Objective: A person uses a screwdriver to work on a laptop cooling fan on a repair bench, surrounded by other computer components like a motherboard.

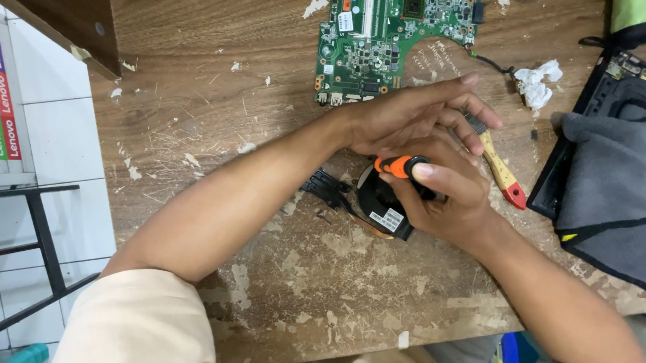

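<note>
Just left of your hands, the black finned heatsink (328,188) juts out from the cooling fan (383,207), joined to it by a copper pipe (369,227) that curves along the fan's near edge. So the fan-and-heatsink assembly has its long axis running left to right across the worn wooden bench (215,98), with the fan end tucked directly beneath your palms. Your left hand (411,116) lies flat and spread, fingers reaching rightward over the top of the other. Below it, your right hand (447,198) is curled shut around the orange-handled screwdriver (398,165), thumb along the grip, and is the nearer one to the fan. Further right lies a wooden-handled brush (502,171), then a grey cloth (626,187) over an opened laptop base (625,85). A green circuit board (394,35) sits beyond your hands.
</note>
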